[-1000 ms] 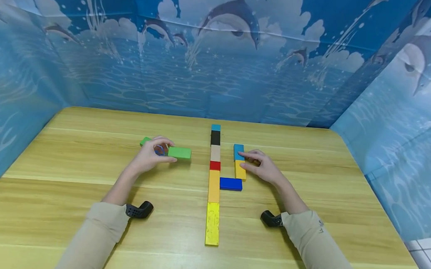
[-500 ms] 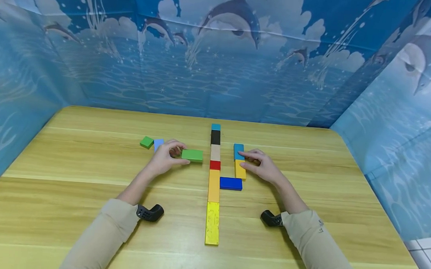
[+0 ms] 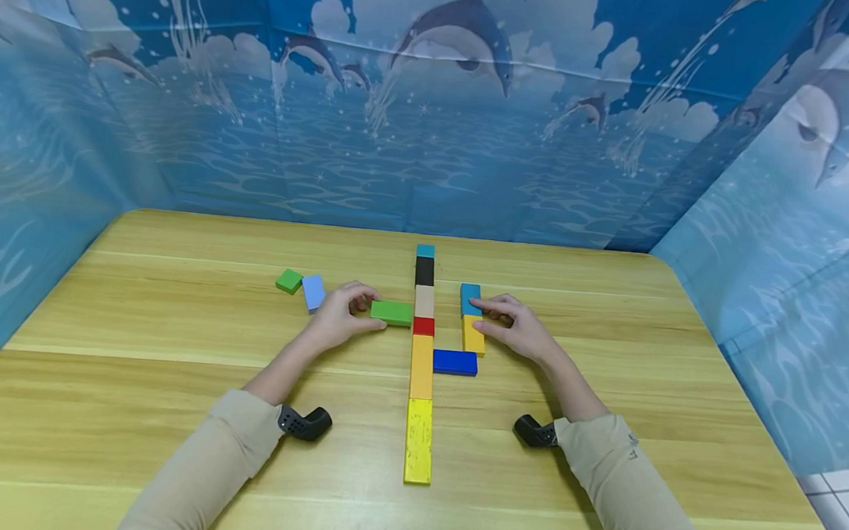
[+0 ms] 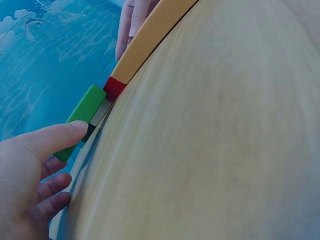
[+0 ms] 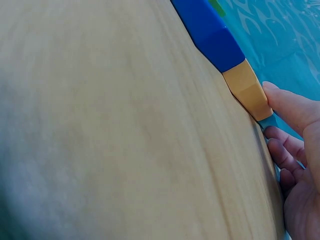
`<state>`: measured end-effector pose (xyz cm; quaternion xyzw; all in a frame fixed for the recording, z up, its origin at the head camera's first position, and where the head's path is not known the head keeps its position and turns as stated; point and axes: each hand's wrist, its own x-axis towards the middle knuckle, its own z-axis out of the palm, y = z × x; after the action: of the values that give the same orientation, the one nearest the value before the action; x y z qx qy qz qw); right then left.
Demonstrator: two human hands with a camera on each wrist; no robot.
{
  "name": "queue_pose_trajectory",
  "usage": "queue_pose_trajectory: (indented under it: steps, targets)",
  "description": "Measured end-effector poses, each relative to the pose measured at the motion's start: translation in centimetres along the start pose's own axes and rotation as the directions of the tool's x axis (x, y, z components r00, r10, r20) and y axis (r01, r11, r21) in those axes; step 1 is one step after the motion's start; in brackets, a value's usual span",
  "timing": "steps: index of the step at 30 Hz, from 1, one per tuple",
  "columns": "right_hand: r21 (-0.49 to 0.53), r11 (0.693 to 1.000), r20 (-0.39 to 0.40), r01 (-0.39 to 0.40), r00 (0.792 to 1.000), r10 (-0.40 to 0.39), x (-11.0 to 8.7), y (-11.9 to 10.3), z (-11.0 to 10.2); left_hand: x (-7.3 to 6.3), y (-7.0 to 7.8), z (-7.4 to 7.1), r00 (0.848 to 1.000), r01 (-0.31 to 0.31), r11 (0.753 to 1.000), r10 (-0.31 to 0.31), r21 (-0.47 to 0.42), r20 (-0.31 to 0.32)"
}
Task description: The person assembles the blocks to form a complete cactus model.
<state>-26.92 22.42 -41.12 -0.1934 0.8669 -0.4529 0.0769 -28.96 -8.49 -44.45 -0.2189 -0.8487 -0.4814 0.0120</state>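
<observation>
The left hand (image 3: 338,318) pinches a green block (image 3: 392,312) flat on the tabletop (image 3: 164,395), just beside the long block row (image 3: 421,363) — its fingers hide the block's near end. The right hand (image 3: 516,329) rests curled fingers on the yellow block (image 3: 473,336); grip unclear.

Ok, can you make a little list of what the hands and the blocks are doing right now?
left hand: pinches the long green block at its left end
long green block: flat on the table, right end beside the centre row, level with its red block
right hand: fingers rest against the light blue block and the orange block
dark blue block: lies crosswise, next to the centre row
spare pieces: small green block and pale blue block, to the left of the left hand
</observation>
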Motion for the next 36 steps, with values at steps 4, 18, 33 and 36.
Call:
queue_pose_trajectory:
  steps: [4,18,33,36]
  targets:
    - [0.002,1.000,0.003,0.000,1.000,0.000,0.02,0.03,0.00,0.00,-0.15,0.25,1.000,0.002,1.000,-0.002,0.012,-0.008]
    - [-0.001,1.000,-0.007,0.000,1.000,0.000,-0.01,-0.01,0.06,0.04,-0.49,0.73,1.000,0.000,0.999,0.000,0.037,0.005]
    - [0.000,1.000,-0.007,-0.007,1.000,0.007,0.04,0.08,0.03,0.10,-0.48,0.66,1.000,0.006,0.998,-0.008,0.063,0.025]
    - [-0.001,1.000,-0.007,-0.006,1.000,0.006,0.05,0.08,0.04,0.08,-0.46,0.65,1.000,-0.004,0.998,0.002,0.065,0.025]
